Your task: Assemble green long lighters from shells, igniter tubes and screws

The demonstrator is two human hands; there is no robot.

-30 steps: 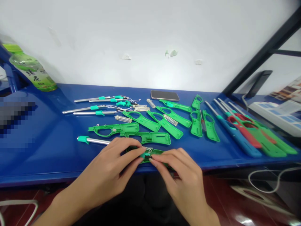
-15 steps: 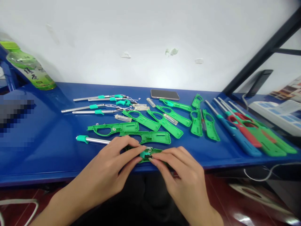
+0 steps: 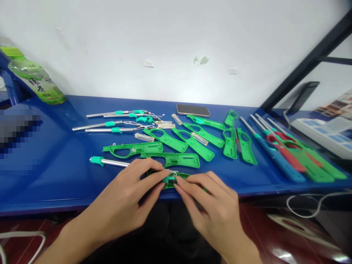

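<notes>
At the table's front edge, my left hand [image 3: 132, 187] pinches a teal trigger piece [image 3: 167, 179] over an open green lighter shell half [image 3: 183, 176]. My right hand [image 3: 213, 200] has its thumb and forefinger closed on a small black igniter part [image 3: 172, 180] joined to that trigger. A thin white wire [image 3: 173, 173] loops just above the fingertips. Out to the left of my left hand reaches a metal lighter tube [image 3: 114, 162] with a teal tip [image 3: 96, 160]. My hands cover much of the shell.
Several green shell halves [image 3: 176, 160] lie beyond my hands, with clear fuel tanks [image 3: 144, 137] among them. Metal tubes [image 3: 110, 129] with teal parts lie back left. A phone [image 3: 193, 110] rests near the wall, a screwdriver [image 3: 238, 145] and whole lighters [image 3: 283, 157] at right, a bottle [image 3: 35, 80] at left.
My right thumb and forefinger have shifted slightly on the black part, which now sits a little higher and tilted differently. My left hand stays nearly where it was.
</notes>
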